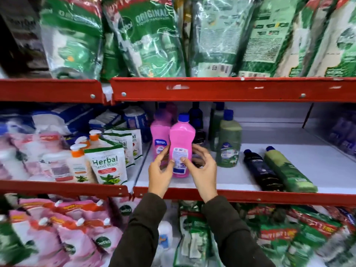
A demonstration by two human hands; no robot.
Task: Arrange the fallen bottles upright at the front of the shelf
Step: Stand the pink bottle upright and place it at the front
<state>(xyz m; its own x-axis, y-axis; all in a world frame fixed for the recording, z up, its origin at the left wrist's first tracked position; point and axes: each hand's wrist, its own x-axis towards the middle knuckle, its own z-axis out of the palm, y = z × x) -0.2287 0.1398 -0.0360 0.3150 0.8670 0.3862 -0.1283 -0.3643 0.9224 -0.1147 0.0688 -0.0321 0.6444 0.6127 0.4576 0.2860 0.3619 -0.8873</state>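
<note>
Much of the far part of the middle shelf lies in shadow: several dark and purple bottles stand back there, their labels unreadable, and a dark bottle just behind the hands is mostly hidden by them. The goods at the left and on the bottom level are blurred; only "Herbal" on a white pouch reads clearly. The far right of the shelf is cut off by the frame edge.

A pink bottle with a blue cap stands upright near the front edge of the white shelf board, long axis vertical, cap up, its small back label facing the viewer. A second pink bottle stands just behind it to the left, also upright. To the right, a green bottle stands upright. Further right, two bottles lie on their sides close together: a dark bottle and a light green bottle, long axes running near to far, blue caps pointing to the far side and slightly left, bases by the front edge.

Both arms in dark sleeves reach up from below. The left hand and right hand flank the front pink bottle's lower half, fingers loosely curled and spread, thumbs touching its label, not clamped around it.
</note>
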